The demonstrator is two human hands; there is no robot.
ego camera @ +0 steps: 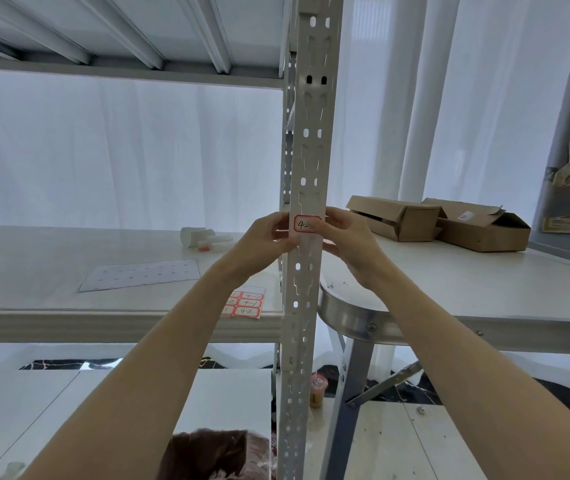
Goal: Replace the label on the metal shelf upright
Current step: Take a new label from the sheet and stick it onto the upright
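Note:
A white, red-bordered label [303,224] marked "4-" lies flat on the front face of the perforated white metal shelf upright [307,143], at mid height. My left hand [266,242] grips the upright's left edge, its thumb at the label's left side. My right hand [347,239] reaches in from the right, with fingertips covering the label's right end. Whether the label is fully stuck down cannot be told. A sheet of several more red-bordered labels [246,303] rests on the shelf board [68,258] just behind my left wrist.
A used backing sheet [141,274] and a small white roll [200,237] lie on the shelf board. Two open cardboard boxes [439,221] stand on a white folding table [484,289] to the right. White curtains hang behind. A small cup [318,389] sits on the floor.

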